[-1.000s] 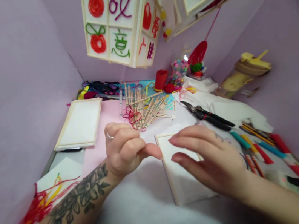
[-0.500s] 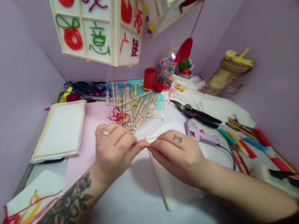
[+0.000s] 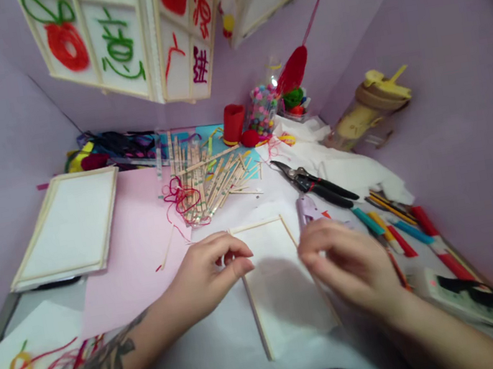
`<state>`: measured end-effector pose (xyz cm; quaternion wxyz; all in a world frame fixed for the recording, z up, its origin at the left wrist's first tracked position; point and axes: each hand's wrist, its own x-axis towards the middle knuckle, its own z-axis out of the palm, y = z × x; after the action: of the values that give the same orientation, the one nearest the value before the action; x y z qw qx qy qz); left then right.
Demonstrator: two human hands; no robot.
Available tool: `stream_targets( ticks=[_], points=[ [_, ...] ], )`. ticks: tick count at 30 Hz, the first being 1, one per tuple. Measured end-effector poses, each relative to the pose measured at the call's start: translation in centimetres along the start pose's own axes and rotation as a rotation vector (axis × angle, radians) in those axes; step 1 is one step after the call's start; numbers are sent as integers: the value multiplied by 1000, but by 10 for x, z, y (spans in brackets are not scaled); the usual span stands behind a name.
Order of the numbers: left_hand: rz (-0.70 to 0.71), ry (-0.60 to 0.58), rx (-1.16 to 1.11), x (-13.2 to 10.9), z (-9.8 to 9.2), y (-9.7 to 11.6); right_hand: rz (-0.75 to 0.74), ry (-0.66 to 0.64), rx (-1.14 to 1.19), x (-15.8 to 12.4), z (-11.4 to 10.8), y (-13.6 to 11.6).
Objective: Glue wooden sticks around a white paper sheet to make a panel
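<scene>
A frame of thin wooden sticks with white paper inside it lies on the white table. Over its left edge hovers my left hand, fingers loosely curled, a small gap between thumb and forefinger and nothing seen in them. My right hand is over the frame's right side, slightly blurred, its fingers bent and parted from the thumb, with no object visible. Just behind that hand, a lilac glue gun is mostly hidden. Black-handled pruning shears lie beyond it.
Wooden sticks and tangled red thread lie at the back. A paper-covered frame sits at left. Markers and a power strip line the right. Decorated lanterns hang overhead; a yellow tumbler stands by the wall.
My hands were together at the frame's upper left corner. They have moved apart, the right one going right, and more of the frame shows. The view has shifted too.
</scene>
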<state>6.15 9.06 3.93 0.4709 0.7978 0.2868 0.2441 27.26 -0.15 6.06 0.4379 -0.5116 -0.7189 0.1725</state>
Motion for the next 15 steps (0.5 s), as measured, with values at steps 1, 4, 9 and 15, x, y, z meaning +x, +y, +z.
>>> stream_targets(
  ticks=[1, 4, 9, 15],
  points=[
    [-53, 14, -79, 1, 0, 1, 36, 74, -74, 2, -5, 11],
    [-123, 20, -313, 2, 1, 1, 172, 211, -467, 7, -9, 47],
    [-91, 7, -499, -1, 4, -4, 95, 139, -543, 7, 4, 59],
    [-10, 52, -478, -3, 4, -4, -109, 8, -218, 2, 7, 3]
  ],
)
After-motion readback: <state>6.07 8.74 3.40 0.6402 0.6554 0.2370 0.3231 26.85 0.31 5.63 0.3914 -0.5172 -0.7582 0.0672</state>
